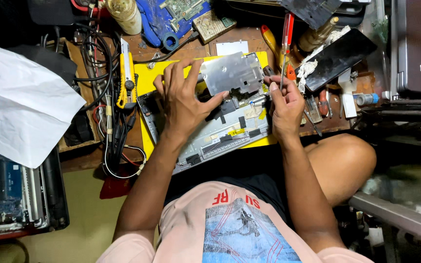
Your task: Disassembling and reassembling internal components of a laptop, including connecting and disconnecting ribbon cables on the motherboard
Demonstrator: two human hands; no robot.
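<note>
The silver metal plate (232, 73) sits tilted up off the opened device chassis (205, 134), and my left hand (183, 100) has it by its lower left corner, thumb pressed along the bottom edge and the other fingers spread wide and lifted above the yellow mat (148, 78). Just right of the plate's lower right corner, my right hand (284, 108) is curled tight around a red-handled screwdriver (286, 41), the handle rising above my knuckles and the shaft passing down through my fingers; I cannot tell where its tip lands, since my fingers hide it. Under both palms lies the grey chassis with its black and yellow patches, resting across the mat. Past my left fingertips, to the outside, a yellow utility knife (125, 80) lies beside a tangle of black cables (101, 63). Beyond my right knuckles a dark phone-like slab (339, 58) leans on a bit of white cloth, near a yellow-handled screwdriver (270, 41). Far off beyond my left wrist a crumpled white sheet (18, 104) covers part of another opened machine (6, 195).
</note>
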